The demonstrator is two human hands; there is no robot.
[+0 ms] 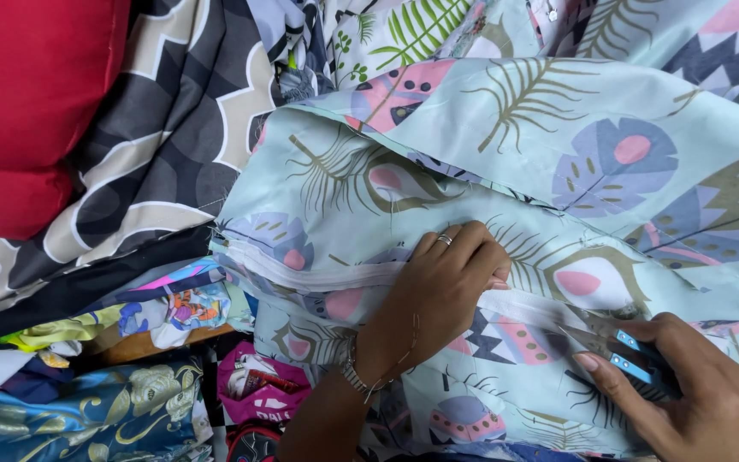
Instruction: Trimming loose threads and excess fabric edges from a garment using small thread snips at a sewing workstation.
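A pale mint fabric [558, 128] printed with feathers and leaves lies bunched across the middle. A white zipper strip [318, 272] runs along its folded edge. My left hand [446, 287], wearing a ring and a wrist chain, presses down on the fabric over the zipper. My right hand [694, 389] at the lower right grips small blue-handled thread snips [622, 351], their blades pointing left at the seam near the zipper.
A red cushion [27, 103] fills the top left. Beside it lies a grey, black and white patterned cloth [156, 145]. Several colourful fabrics [87, 402] and a pink pouch [258, 389] are piled at the bottom left.
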